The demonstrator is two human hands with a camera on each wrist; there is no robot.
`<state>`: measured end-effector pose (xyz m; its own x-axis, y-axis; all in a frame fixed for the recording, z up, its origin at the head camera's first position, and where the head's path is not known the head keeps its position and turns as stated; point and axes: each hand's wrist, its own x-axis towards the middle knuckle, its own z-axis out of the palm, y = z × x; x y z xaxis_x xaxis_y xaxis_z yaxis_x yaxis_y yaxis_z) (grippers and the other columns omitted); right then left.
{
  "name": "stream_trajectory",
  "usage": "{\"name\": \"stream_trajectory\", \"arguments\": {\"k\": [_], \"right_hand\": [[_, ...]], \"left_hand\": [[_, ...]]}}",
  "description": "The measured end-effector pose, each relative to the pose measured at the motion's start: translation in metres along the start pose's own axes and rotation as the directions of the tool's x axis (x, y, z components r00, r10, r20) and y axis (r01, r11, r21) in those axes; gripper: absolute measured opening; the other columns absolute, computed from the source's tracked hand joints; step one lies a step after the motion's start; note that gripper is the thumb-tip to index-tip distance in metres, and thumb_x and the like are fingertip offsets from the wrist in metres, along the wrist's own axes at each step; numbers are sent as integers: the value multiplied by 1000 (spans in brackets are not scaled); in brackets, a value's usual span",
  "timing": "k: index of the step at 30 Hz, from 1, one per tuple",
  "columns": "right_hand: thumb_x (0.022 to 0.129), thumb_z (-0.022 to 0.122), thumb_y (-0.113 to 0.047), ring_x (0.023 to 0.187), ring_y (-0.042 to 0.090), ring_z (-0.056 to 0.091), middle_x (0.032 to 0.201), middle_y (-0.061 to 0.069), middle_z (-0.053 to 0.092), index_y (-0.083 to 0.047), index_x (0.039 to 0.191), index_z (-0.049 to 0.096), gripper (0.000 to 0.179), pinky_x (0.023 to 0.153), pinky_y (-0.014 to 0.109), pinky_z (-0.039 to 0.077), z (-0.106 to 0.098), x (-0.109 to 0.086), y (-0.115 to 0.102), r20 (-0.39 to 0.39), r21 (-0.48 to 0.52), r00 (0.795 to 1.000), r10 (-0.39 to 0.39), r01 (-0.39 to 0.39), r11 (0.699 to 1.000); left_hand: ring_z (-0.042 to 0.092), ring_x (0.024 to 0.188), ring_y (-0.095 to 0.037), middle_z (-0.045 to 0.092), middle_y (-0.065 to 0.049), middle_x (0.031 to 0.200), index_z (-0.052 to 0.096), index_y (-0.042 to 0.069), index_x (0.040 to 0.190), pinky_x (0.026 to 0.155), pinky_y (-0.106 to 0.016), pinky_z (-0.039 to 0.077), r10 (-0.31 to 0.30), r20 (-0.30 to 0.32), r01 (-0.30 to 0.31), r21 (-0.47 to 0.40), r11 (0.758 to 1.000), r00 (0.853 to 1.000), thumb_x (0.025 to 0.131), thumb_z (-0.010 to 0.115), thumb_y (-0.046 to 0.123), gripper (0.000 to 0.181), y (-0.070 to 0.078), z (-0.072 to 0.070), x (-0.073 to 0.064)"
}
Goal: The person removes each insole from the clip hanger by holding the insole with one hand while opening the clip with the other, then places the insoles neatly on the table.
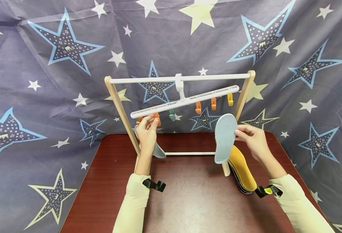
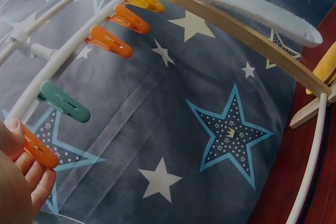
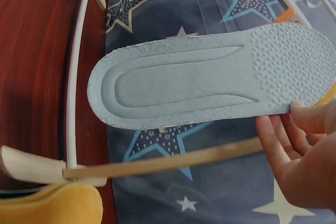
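Observation:
My left hand pinches an orange clip near the low left end of the white clip hanger. The hanger hangs tilted, its right end higher. Behind my left hand a grey-blue insole is partly hidden; its top is out of clear sight. My right hand holds a light blue insole by its edge, thumb on one face and fingers behind. That insole stands nearly upright below the hanger's right half, apart from the clips. A green clip sits right of the pinched one.
Two orange clips and a yellow clip hang on the hanger's right half. A rack with wooden legs and a white top bar carries the hanger. Yellow insoles lie stacked on the red-brown table, beside the rack's right foot.

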<state>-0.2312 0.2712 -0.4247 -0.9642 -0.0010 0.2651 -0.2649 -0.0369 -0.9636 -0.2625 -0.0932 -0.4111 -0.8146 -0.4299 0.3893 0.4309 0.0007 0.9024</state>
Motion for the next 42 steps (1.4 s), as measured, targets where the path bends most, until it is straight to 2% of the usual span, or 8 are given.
{"name": "stream_trajectory", "arguments": {"k": [6, 16, 21, 24, 26, 29, 33, 42], "right_hand": [[93, 66, 8, 75, 6, 73, 88, -6, 77, -2, 98, 76, 15, 69, 24, 63, -19, -6, 1, -32, 41, 999, 4, -2, 999], [92, 64, 12, 72, 2, 72, 86, -9, 76, -11, 92, 77, 25, 66, 21, 62, -43, -14, 4, -87, 20, 996, 17, -15, 1000], [93, 64, 10, 69, 1, 71, 80, -13, 74, -16, 90, 76, 29, 64, 18, 60, -53, -19, 4, -110, -104, 992, 60, -71, 992], [95, 64, 6, 66, 0, 70, 77, -17, 72, -18, 91, 75, 27, 63, 18, 60, -60, -22, 5, -125, -215, 986, 110, -135, 967], [96, 64, 5, 66, 0, 69, 77, -19, 71, -15, 94, 74, 22, 63, 19, 61, -64, -24, 8, -133, -264, 980, 149, -180, 948], [97, 64, 2, 65, 1, 69, 75, -20, 69, 0, 103, 72, 11, 63, 19, 61, -68, -27, 11, -141, -321, 970, 197, -233, 918], [98, 63, 1, 65, 0, 67, 74, -22, 66, 18, 116, 62, 25, 63, 18, 60, -69, -31, 15, -154, -383, 964, 217, -261, 886], [96, 62, 5, 64, -3, 64, 72, -23, 65, 23, 117, 60, 28, 60, 19, 59, -73, -40, 29, -171, -436, 965, 198, -255, 863]], "left_hand": [[66, 81, 5, 69, -37, 106, 67, -18, 110, 79, -11, 54, 10, 0, -10, 7, 1000, 1000, 89, 72, -6, 25, -2, 1, 0], [66, 79, 5, 69, -38, 106, 66, -19, 109, 78, -10, 55, 16, 4, -16, 7, 1000, 1000, 89, 72, -7, 25, -3, 2, 0], [66, 79, 5, 70, -36, 105, 66, -19, 109, 79, -10, 55, 10, -4, -10, 6, 1000, 1000, 88, 72, -7, 24, -5, 1, 0], [66, 81, 5, 69, -38, 106, 66, -19, 108, 80, -11, 55, 12, -6, -12, -3, 1000, 1000, 88, 72, -6, 25, -6, 1, 1], [66, 82, 5, 69, -38, 106, 66, -20, 108, 80, -11, 55, 18, -8, -18, -6, 1000, 1000, 88, 72, -6, 25, -6, 2, 1], [66, 82, 5, 68, -39, 107, 65, -20, 109, 79, -10, 55, 27, -3, -27, -4, 1000, 1000, 88, 72, -7, 25, -5, 2, 1], [65, 83, 6, 68, -39, 107, 65, -20, 109, 80, -10, 54, 26, 3, -26, -2, 1000, 1000, 88, 72, -7, 25, -5, 2, 0], [66, 81, 5, 69, -38, 106, 66, -20, 108, 78, -10, 54, 12, 1, -12, 0, 1000, 1000, 88, 72, -8, 24, -7, 3, 1]]}}
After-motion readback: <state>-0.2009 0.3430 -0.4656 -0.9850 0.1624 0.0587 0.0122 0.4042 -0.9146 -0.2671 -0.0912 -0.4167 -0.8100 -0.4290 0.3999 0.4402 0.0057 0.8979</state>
